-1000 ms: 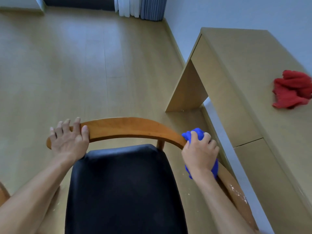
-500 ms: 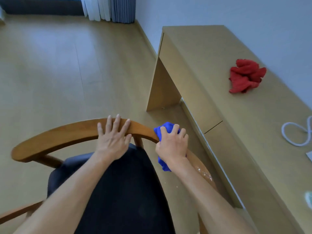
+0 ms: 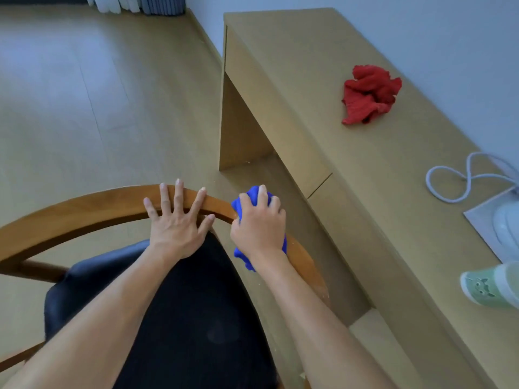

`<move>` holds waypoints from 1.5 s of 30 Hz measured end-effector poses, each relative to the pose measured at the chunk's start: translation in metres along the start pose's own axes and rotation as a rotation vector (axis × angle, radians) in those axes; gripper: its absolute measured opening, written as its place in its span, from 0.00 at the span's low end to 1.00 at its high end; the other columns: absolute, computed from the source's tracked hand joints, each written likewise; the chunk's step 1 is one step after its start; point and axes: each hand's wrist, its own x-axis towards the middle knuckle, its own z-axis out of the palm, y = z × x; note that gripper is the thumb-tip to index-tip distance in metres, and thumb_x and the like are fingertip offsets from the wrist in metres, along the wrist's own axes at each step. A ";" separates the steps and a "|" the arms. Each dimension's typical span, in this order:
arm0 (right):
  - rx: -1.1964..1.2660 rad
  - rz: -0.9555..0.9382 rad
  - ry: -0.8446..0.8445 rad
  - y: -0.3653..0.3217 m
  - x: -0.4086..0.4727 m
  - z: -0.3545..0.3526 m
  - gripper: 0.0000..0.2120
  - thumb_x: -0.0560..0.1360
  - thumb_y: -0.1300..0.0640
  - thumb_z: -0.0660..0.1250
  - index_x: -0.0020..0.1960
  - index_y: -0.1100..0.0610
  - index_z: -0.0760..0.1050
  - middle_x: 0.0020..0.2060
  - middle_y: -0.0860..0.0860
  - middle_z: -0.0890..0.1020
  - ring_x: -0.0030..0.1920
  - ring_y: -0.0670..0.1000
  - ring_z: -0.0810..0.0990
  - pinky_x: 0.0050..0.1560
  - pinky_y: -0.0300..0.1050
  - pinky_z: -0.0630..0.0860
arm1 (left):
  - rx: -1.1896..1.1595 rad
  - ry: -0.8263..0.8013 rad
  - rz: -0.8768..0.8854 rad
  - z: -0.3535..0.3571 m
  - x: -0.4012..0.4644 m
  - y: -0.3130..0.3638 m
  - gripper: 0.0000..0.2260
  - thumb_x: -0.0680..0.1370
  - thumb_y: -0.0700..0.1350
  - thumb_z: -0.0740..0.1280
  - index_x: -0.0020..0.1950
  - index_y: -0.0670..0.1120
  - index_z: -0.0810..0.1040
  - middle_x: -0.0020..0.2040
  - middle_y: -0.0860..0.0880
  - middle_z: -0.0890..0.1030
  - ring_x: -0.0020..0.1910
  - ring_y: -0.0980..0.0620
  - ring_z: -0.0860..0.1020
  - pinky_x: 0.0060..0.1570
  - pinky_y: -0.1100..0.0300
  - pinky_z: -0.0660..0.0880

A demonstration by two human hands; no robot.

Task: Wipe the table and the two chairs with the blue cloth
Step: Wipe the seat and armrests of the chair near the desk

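The right hand (image 3: 259,223) grips the blue cloth (image 3: 254,196) against the chair (image 3: 84,209) rail; just left, the left hand (image 3: 175,223) rests flat, fingers spread.

We count one chair (image 3: 92,209) with one black seat cushion (image 3: 182,318). We see one table (image 3: 351,153). There are two cloths: one blue cloth (image 3: 251,196) and one red cloth (image 3: 369,95). We count two hands, the left hand (image 3: 175,224) and the right hand (image 3: 259,223). On the table we also count one white cable (image 3: 460,178) and one green cup (image 3: 488,286).
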 end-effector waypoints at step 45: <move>0.387 0.498 -0.016 0.112 -0.214 0.001 0.42 0.68 0.37 0.71 0.73 0.54 0.58 0.70 0.54 0.64 0.68 0.57 0.63 0.62 0.52 0.71 | 0.122 -0.035 0.621 0.014 -0.124 0.171 0.30 0.79 0.64 0.50 0.77 0.55 0.45 0.77 0.43 0.34 0.74 0.36 0.33 0.73 0.41 0.42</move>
